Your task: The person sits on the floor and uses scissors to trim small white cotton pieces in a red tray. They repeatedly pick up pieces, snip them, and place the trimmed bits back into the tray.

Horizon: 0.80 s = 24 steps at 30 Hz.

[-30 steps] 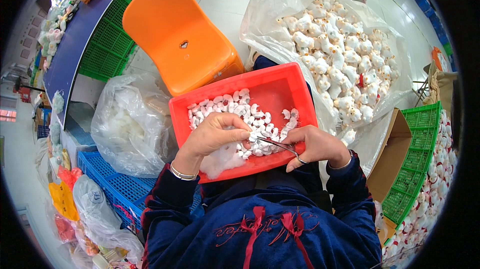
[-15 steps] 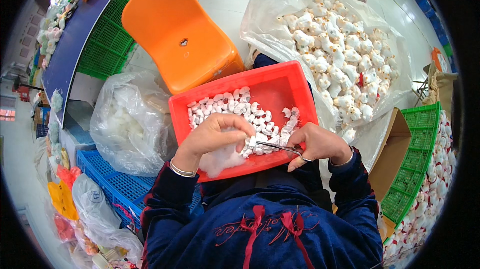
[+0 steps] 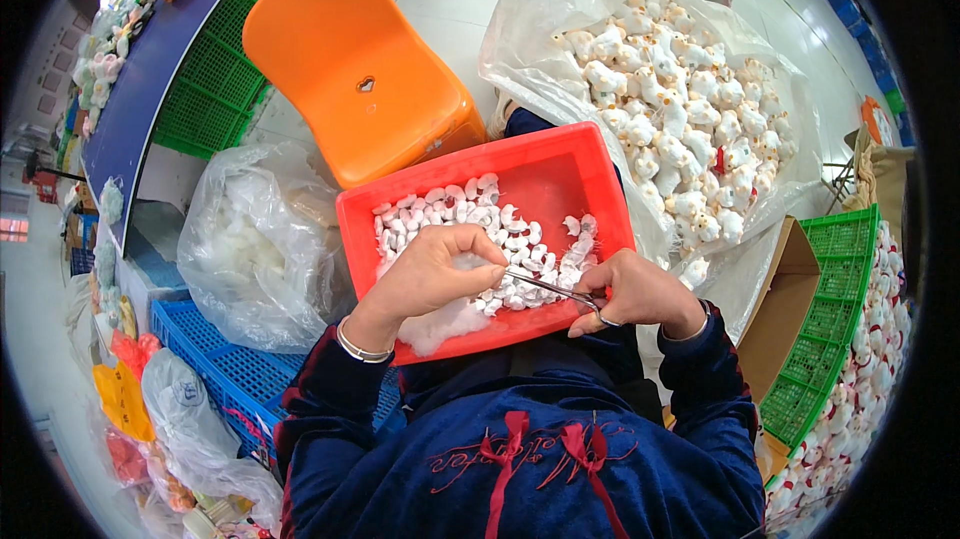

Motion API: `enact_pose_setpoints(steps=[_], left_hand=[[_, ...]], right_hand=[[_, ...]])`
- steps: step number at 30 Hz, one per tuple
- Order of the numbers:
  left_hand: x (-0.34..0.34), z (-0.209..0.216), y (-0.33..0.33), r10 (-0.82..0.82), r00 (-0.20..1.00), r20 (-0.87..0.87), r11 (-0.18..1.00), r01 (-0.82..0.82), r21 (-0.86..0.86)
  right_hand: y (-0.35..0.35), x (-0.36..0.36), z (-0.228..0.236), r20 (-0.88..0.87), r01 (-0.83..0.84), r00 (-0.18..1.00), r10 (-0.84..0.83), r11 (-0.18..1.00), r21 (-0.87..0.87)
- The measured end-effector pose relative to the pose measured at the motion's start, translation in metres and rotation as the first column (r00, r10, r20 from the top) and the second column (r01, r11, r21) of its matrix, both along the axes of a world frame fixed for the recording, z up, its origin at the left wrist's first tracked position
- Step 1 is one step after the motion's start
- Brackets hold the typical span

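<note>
My right hand grips slim metal forceps by their ring handles, pointing left. My left hand is pinched closed at the tip of the forceps; what its fingers hold is mostly hidden. Both hands are over a red plastic basin that sits on my lap. Inside it lie many small, curved white fabric pieces. A tuft of white stuffing fibre rests at the basin's near left side, under my left hand.
An orange plastic stool stands beyond the basin. A clear bag of stuffing and a blue crate are at the left. At the right are a big clear bag of white plush toys, a cardboard box and a green crate.
The white piece that showed at my left fingertips is now hidden by them. The forceps tilt slightly more, their tip a little higher at my left fingers.
</note>
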<state>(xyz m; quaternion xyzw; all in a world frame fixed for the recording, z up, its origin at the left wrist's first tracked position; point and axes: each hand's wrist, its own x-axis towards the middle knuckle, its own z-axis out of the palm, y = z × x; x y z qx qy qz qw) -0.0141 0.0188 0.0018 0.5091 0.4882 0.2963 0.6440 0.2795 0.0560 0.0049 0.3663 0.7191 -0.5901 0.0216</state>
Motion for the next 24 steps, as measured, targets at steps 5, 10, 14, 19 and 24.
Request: enact_pose_setpoints(steps=[5, 10, 14, 19, 24], left_hand=[[-0.003, 0.004, -0.009, -0.034, 0.999, -0.014, 0.999, 0.035, 0.039], [0.0, 0.003, -0.009, -0.025, 0.998, -0.056, 0.997, 0.03, 0.076], [0.004, 0.003, -0.002, -0.03, 0.986, 0.163, 0.98, 0.061, -0.188], [0.005, -0.002, 0.002, -0.084, 0.995, 0.055, 0.993, 0.088, -0.075], [0.003, 0.01, 0.002, -0.091, 0.994, -0.058, 0.991, 0.096, 0.098]], right_hand=[[-0.006, 0.004, -0.003, 0.003, -0.016, 1.0, 0.016, 1.0, 0.018], [-0.005, 0.0, 0.013, 0.06, -0.036, 0.998, 0.028, 0.991, 0.13], [-0.002, 0.0, 0.018, 0.089, -0.055, 0.995, 0.035, 0.971, 0.232], [0.0, 0.002, 0.016, 0.086, -0.062, 0.995, 0.041, 0.964, 0.257], [0.0, 0.009, 0.027, 0.091, -0.035, 0.995, 0.028, 0.997, 0.074]])
